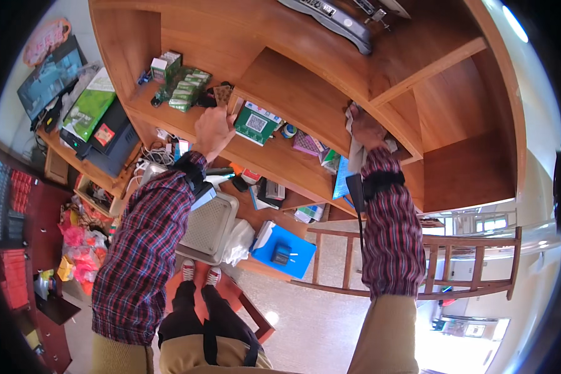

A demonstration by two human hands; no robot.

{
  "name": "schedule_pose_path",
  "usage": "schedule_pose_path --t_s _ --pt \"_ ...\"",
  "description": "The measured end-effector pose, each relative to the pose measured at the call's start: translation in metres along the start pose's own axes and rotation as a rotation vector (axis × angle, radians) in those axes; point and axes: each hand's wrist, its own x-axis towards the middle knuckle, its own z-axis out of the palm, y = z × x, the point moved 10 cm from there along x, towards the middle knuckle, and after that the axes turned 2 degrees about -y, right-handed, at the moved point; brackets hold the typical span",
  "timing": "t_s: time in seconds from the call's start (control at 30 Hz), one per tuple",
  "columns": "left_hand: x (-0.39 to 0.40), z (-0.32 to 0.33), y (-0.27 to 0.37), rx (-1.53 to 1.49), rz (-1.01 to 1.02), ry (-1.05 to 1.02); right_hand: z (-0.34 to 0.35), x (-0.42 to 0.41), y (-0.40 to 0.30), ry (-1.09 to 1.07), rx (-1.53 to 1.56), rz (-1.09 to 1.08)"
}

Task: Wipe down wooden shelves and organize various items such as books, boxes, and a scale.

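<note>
My left hand (214, 132) has its fingers curled at the end of a wooden shelf divider (236, 100), beside small green-and-white boxes (187, 91). A green card with a printed code (257, 123) stands just right of it. My right hand (367, 127) presses a greyish cloth (357, 152) against the wood inside the right part of the shelf (299, 89). The cloth hangs down below the palm. A blue sheet (341, 178) is left of the right wrist. Both forearms wear checked sleeves and dark wrist straps.
Below the shelf lie a metal tray (210, 229), a white plastic bag (239, 242) and a blue box (284, 250) with a small dark item on it. My feet stand on a red stool (198, 299). A wooden ladder-like frame (348, 262) is at right, a printer (112, 145) at left.
</note>
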Motion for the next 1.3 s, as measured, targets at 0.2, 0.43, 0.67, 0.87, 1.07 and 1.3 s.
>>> schedule_pose_path --t_s 0.2,0.43,0.67,0.87,1.07,1.3 --pt "0.003 0.008 0.001 0.033 -0.031 -0.057 -0.036 -0.039 -0.018 0.373 -0.051 -0.108" --pt "-0.004 0.005 -0.018 0.088 -0.136 -0.111 -0.038 -0.173 -0.052 -0.010 0.137 -0.033" --pt "0.004 -0.001 -0.013 0.081 -0.024 -0.024 0.017 -0.270 -0.004 -0.170 0.421 -0.041" --pt "-0.019 -0.046 0.049 0.259 0.179 0.008 -0.100 -0.250 0.090 0.648 0.981 0.272" --pt "-0.039 -0.092 0.179 0.186 0.451 -0.006 -0.154 -0.213 0.079 1.148 0.845 0.163" --pt "-0.006 -0.095 0.228 0.270 0.736 -0.061 -0.184 -0.140 0.033 0.628 0.383 0.054"
